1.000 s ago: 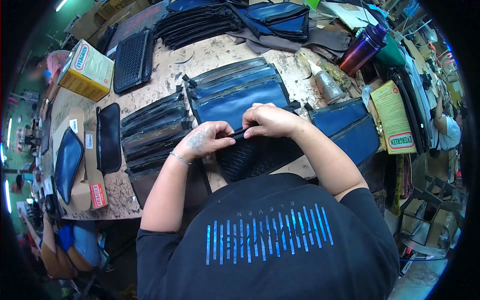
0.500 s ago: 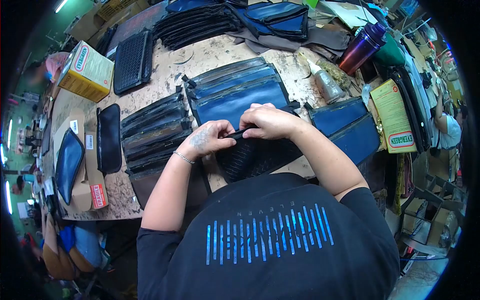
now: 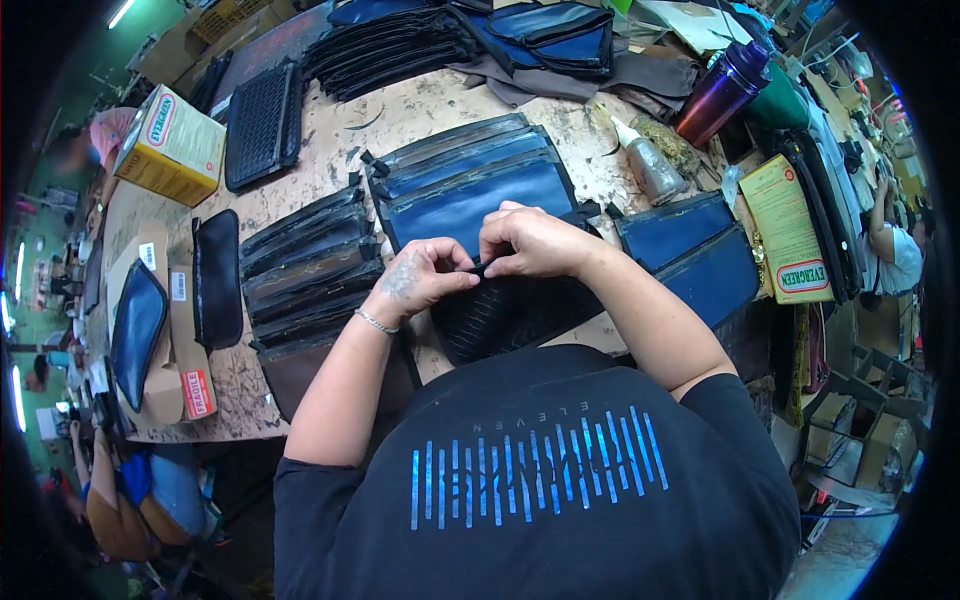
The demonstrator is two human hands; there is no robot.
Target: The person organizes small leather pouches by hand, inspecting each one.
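Note:
Both hands pinch the upper edge of a black textured leather panel [image 3: 500, 318] that lies close to my body. My left hand [image 3: 425, 280] has thumb and fingers closed on that edge. Right beside it, my right hand [image 3: 530, 242] grips the same edge with thumb and bent fingers. Just beyond the hands is a blue panel [image 3: 470, 212] with black bound strips across it. To the left lies a row of overlapping dark strips [image 3: 310, 265]. A second blue panel [image 3: 690, 255] sits to the right.
Yellow Evergreen tins stand at left [image 3: 172, 145] and right [image 3: 788, 235]. A glue bottle [image 3: 655, 170] and a purple flask [image 3: 722, 95] are at the back right. Stacked black pieces [image 3: 390, 50] lie at the back. A cardboard piece [image 3: 185, 340] holds a blue panel. Other people are nearby.
My hands have shifted slightly along the panel's edge, the left one a little to the right, closer to the right hand. Both still pinch the edge.

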